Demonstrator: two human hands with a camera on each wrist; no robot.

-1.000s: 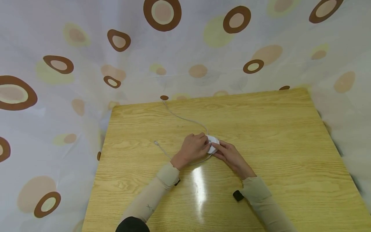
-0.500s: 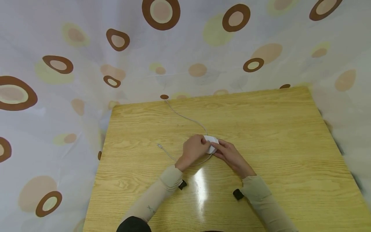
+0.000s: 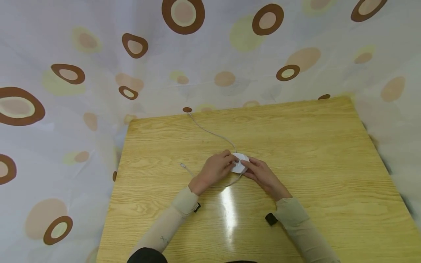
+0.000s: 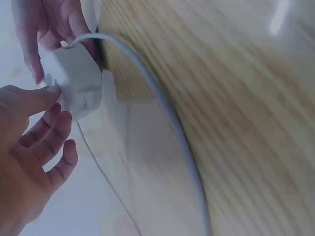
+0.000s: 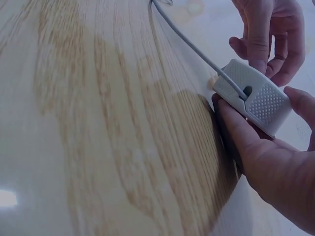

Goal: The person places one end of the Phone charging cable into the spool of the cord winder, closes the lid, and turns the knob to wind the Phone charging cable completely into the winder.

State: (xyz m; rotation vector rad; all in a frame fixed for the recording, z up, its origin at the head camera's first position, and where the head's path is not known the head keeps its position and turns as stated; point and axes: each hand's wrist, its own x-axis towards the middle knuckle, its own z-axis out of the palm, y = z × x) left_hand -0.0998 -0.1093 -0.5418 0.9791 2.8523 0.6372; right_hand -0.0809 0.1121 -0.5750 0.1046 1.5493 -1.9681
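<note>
A white plastic cable winder box (image 3: 239,168) is held up between both hands near the table's middle. My right hand (image 3: 264,177) grips its right side, thumb on one face and fingers beneath, as the right wrist view shows with the box's dotted side (image 5: 268,110). My left hand (image 3: 213,170) has its thumb and fingertips at a recess in the face; in the left wrist view its thumb (image 4: 42,98) reaches into that recess. What these fingertips pinch is hidden. A thin white cable (image 3: 213,135) leaves the far side, and another length (image 3: 232,182) curves out of the near side.
The near cable passes behind the left wrist to a small connector (image 3: 182,165) lying on the wooden table (image 3: 312,146). The far length runs to the table's back edge, by the patterned curtain (image 3: 204,54). Small black wrist devices (image 3: 271,219) sit at both cuffs.
My left wrist has turned and turned back, its fingers shifting over the box's face. The connector has slid slightly right, towards the box. My right hand keeps its grip.
</note>
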